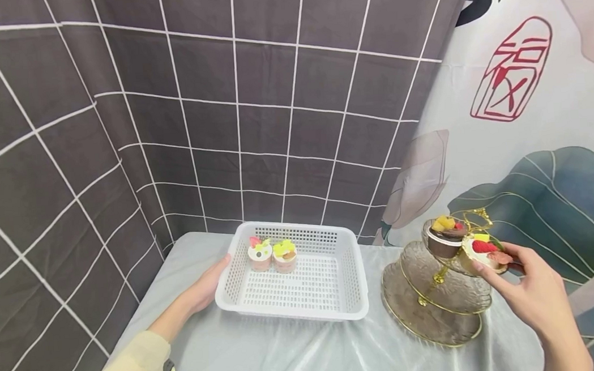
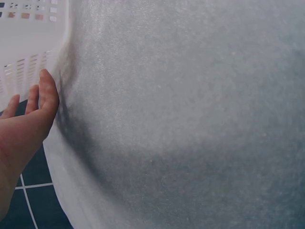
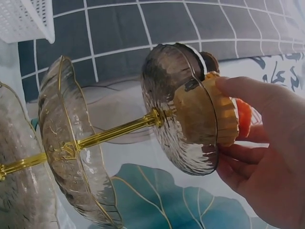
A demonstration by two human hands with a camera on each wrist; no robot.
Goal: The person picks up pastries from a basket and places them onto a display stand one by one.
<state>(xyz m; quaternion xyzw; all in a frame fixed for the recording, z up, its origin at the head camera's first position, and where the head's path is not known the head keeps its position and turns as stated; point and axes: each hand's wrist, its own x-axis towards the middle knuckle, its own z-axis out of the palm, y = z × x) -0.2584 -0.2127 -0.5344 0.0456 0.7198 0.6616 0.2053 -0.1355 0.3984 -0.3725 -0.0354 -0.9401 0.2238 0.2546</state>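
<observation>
Atop tiered stand [image 1: 420,321], cake [image 1: 480,251] pinched between right fingers [image 3: 250,93], basket [image 1: 305,311] beside spread left fingers [image 2: 48,93].

Looks to me like a cloth-draped corner, sort of a little makeshift booth. From 9 round to 12 o'clock hangs a dark checked cloth [image 1: 281,95], and its white lines go wavy, so that's fabric (reads as tile at first glance). At 2 o'clock there's a white printed curtain [image 1: 572,95] with a red stamp [image 1: 512,70], plus big leaves [image 1: 564,209] around 3. The table [image 1: 287,356] at 6 o'clock has a shiny pale cover, carrying a plastic basket [image 1: 294,314] and, at 4, a cake stand [image 1: 428,326]. Home or studio, can't tell.
</observation>
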